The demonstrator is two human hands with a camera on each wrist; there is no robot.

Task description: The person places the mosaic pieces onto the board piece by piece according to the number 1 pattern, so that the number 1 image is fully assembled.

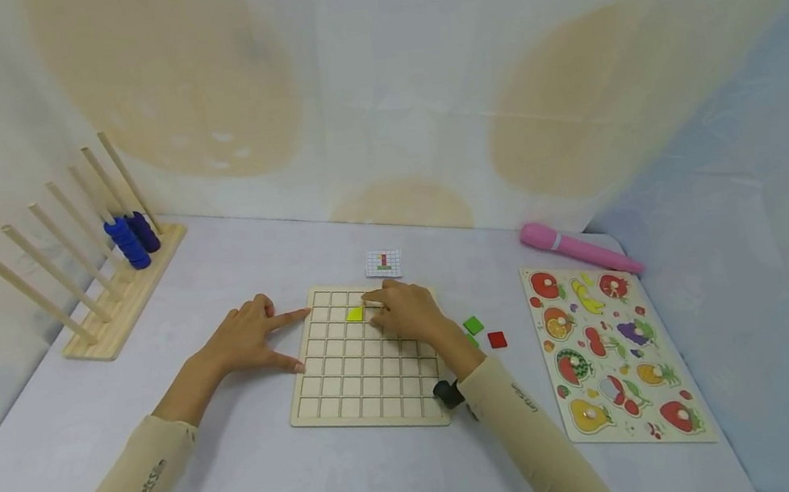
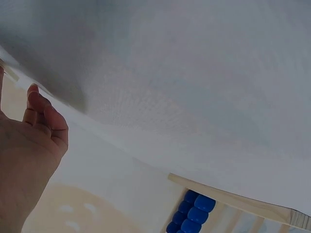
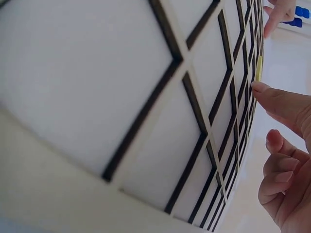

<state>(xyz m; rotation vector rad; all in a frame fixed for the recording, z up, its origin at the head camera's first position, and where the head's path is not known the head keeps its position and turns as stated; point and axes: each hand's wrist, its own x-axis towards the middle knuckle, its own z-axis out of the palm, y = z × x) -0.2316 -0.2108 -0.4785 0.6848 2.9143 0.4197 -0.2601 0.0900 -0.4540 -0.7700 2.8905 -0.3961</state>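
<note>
From where I stand, a pale hanging cloth (image 1: pixel 407 98) closes off the back, printed with big, rounded tan patches (image 1: pixel 171 85). Its right side looks bluish-grey. Before it spreads a whitish counter (image 1: pixel 269 487), in soft light.

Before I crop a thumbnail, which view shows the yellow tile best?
The head view: the yellow tile shows its face there, uncovered, on the board. The right wrist view catches only a thin sliver of it; the left wrist view shows none.
</note>
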